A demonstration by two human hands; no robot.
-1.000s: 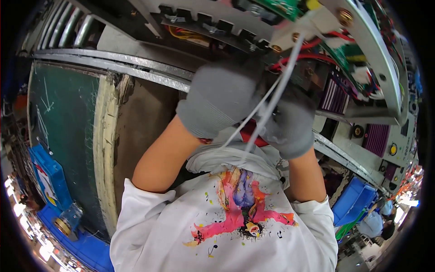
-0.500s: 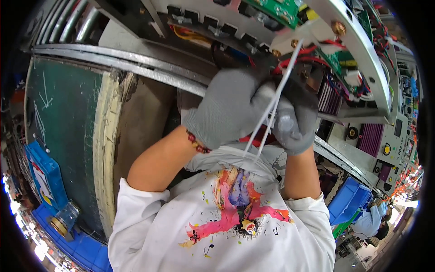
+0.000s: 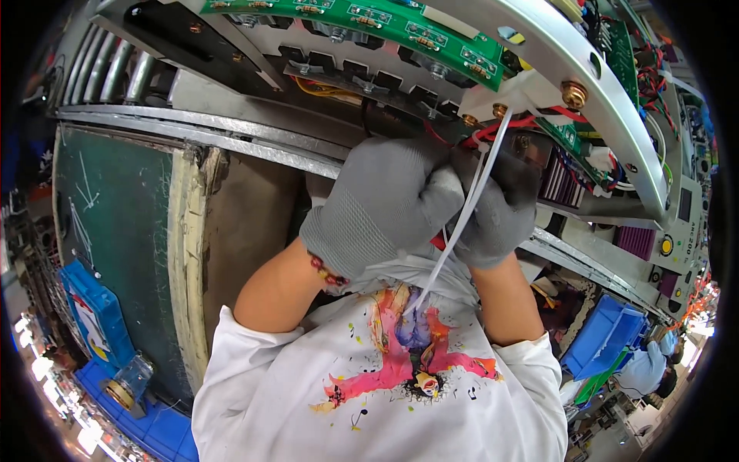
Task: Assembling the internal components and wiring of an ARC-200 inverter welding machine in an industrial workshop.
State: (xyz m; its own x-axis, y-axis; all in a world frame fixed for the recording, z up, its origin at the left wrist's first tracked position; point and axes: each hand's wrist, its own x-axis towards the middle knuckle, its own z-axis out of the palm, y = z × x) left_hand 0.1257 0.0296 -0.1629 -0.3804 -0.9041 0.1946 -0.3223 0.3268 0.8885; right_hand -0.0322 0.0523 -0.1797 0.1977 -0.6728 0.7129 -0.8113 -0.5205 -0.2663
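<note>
Both my hands wear grey knit gloves and meet under the open metal chassis (image 3: 616, 100). My left hand (image 3: 377, 204) is closed, its thumb and fingertips bent together near the red wires (image 3: 481, 137); what they pinch is hidden. My right hand (image 3: 496, 219) is beside it, fingers curled around a white cable tie (image 3: 471, 202). The long tail of a tie slants from the chassis edge down past both hands, its end hanging before my shirt. A second white strand runs between the hands. Fingertips of both hands are partly in shadow.
Above the hands curves a green circuit board (image 3: 416, 35) with brass bolts (image 3: 573, 94) nearby. Metal rails (image 3: 223, 135) cross at left beside a green board (image 3: 115, 231). Blue bins (image 3: 604, 339) stand at right, near a grey machine panel (image 3: 681, 239). A person (image 3: 647, 369) is further off.
The view has shifted, so more of the chassis and green circuit board shows. My hands stay together at the wires; the two tie strands now lie closer to each other.
</note>
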